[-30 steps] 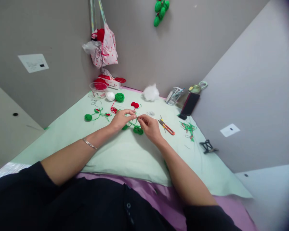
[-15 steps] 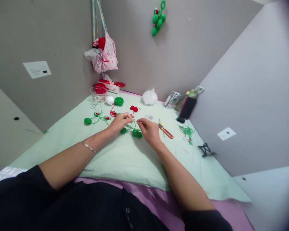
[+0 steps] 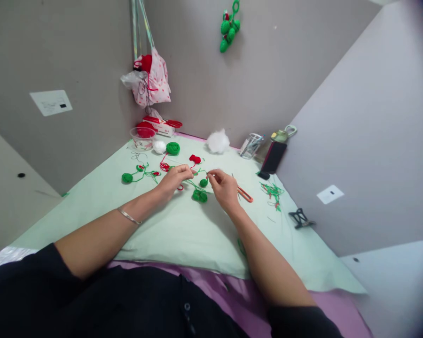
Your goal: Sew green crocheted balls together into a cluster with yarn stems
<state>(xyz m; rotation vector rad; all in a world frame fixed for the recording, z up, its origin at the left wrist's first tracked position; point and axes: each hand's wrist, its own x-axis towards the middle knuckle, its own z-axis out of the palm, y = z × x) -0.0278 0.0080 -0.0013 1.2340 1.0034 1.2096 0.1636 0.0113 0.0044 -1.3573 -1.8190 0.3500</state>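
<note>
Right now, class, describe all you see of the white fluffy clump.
The white fluffy clump is loose and irregular, with wispy edges, like soft stuffing. It rests on the pale green cloth near the back wall, left of the clear cup. Neither the left hand nor the right hand touches it.

1 head-worn camera, facing forward and down; wide view, green cloth point(image 3: 91, 195) mid-distance, back wall point(image 3: 268, 84) beyond.
</note>
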